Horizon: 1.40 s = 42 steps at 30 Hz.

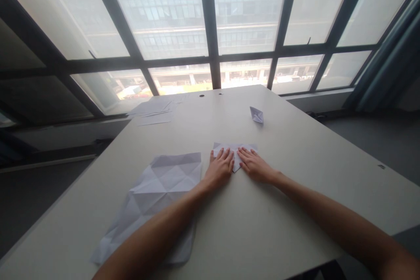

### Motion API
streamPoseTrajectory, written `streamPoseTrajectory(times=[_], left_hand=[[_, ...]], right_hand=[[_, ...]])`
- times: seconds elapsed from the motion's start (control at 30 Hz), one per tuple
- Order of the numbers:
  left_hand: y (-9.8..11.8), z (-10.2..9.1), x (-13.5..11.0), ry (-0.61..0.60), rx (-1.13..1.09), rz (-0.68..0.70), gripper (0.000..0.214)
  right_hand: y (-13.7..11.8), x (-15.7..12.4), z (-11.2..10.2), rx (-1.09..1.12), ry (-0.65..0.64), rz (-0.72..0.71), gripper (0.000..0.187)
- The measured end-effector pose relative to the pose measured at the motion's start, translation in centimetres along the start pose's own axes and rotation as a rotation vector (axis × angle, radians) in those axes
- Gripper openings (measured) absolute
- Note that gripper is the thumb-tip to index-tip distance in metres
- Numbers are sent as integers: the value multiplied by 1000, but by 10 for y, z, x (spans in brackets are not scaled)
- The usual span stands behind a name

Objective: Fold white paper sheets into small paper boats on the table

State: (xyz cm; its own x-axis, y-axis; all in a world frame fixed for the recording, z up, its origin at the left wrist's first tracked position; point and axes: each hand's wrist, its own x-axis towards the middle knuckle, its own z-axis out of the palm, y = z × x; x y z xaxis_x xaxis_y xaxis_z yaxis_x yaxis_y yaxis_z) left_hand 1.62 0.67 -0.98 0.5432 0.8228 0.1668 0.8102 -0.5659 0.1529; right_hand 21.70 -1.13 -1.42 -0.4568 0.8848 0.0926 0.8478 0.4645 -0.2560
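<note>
A small folded white paper [235, 148] lies flat near the middle of the pale table [295, 162], with a point toward me. My left hand [219, 167] rests palm down on its left half, fingers stretched out. My right hand [253, 164] presses flat on its right half, fingers spread. Neither hand grips anything.
A large creased sheet of paper [154, 201] lies under my left forearm at the left. A small folded paper boat [257, 115] stands farther back on the right. Several loose sheets [152, 111] lie at the far left corner. Big windows [210, 26] rise behind the table.
</note>
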Motion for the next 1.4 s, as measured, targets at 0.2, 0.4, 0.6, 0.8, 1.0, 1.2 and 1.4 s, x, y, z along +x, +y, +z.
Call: streamPoseTrajectory(times=[0.2,0.4,0.6,0.8,1.0,1.2,1.4], left_hand=[[3,-2,-1,-55,0,107,57],[2,-2,-1,-88,19,72,65],[3,-3,-4,-76,18,-14,69],[-3,-1,-3,-62,17,-77,68],[-6,0,-2,-55,21,-97,64],[-6,1,-1,-64,33,-101,60],[-6,-1,-3,-59,23,-58,61]], right_hand=[[-1,0,-3,10,-3,-97,56],[-2,0,0,-37,19,-21,67],[1,-1,4,-85,14,68,75],[14,-5,2,-129,24,206,78],[19,-7,1,-174,77,323,80],[19,-3,-3,-126,218,448,70],[19,-3,-5,-171,297,477,45]])
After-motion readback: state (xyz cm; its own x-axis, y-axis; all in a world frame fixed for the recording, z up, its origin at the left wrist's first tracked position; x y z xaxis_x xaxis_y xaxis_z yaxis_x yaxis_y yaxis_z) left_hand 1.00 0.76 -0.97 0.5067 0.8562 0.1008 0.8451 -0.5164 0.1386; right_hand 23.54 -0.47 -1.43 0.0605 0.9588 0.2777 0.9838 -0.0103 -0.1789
